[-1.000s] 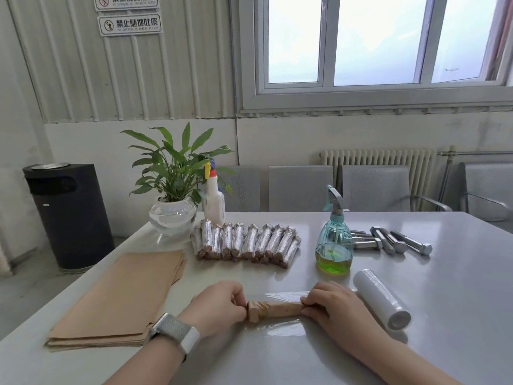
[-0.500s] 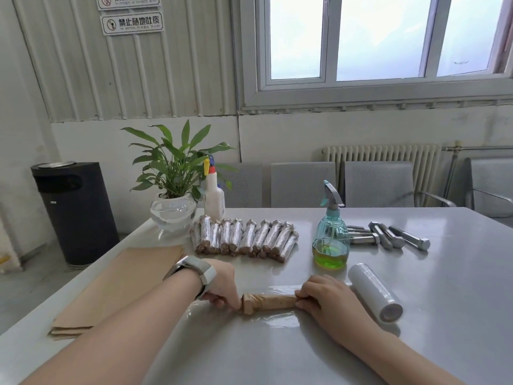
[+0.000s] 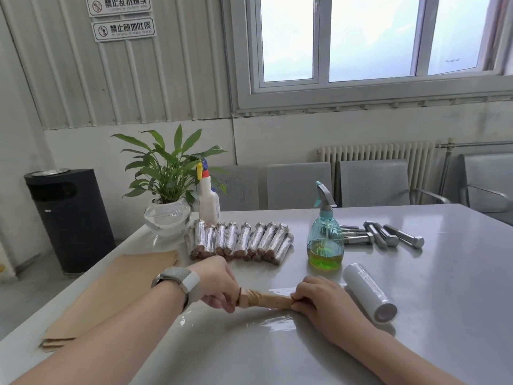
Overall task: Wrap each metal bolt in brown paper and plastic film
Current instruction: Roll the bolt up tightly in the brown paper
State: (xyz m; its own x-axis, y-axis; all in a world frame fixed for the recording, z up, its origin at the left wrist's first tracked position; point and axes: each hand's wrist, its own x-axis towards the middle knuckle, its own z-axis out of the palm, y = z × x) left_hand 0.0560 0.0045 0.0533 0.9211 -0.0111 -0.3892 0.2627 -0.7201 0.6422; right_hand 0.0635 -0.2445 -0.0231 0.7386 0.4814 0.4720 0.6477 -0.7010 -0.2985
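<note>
A bolt rolled in brown paper (image 3: 265, 298) lies across a sheet of clear plastic film (image 3: 274, 322) on the grey table (image 3: 444, 287). My left hand (image 3: 216, 284), with a watch on its wrist, grips the bolt's left end. My right hand (image 3: 322, 300) pinches the right end, fingers curled. A row of several wrapped bolts (image 3: 241, 243) lies behind. Several bare metal bolts (image 3: 385, 236) lie at the back right. The roll of plastic film (image 3: 369, 291) lies just right of my right hand. A stack of brown paper sheets (image 3: 111, 293) sits at the left.
A teal spray bottle with green liquid (image 3: 324, 234) stands behind my right hand. A potted plant in a glass bowl (image 3: 168, 201) and a white spray bottle (image 3: 208, 198) stand at the back left. Grey chairs (image 3: 372, 183) line the far edge; a black bin (image 3: 69, 220) stands on the floor at the left.
My left forearm has swung in over the paper stack and the hand has turned on the bolt's left end. My right hand stays on the right end.
</note>
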